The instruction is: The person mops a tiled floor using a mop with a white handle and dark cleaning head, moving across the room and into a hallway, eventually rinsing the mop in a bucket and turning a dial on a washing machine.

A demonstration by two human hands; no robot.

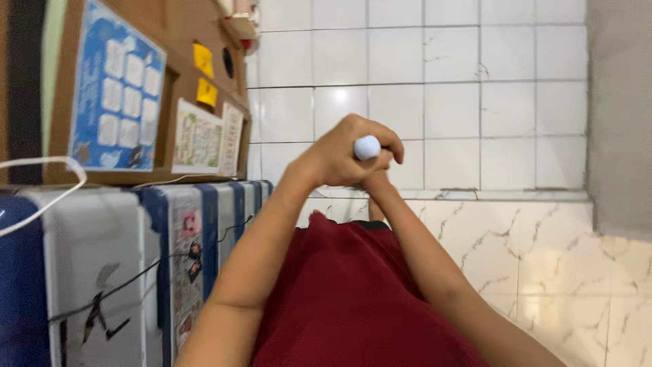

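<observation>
You are gripping a small, round, pale-blue ball (367, 147) with both hands together, left hand (343, 155) curled over it, right hand (377, 178) mostly hidden beneath, raised against the white tiled wall (475, 88), ball not released.

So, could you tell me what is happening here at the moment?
A person has both hands raised in front of a white tiled wall. The left hand is wrapped around a small pale round object, with the right hand tucked just beneath it; what the object is cannot be told. A dark red cloth lies across the forearms below. To the left stand blue and white appliances under a brown board with posters.
</observation>
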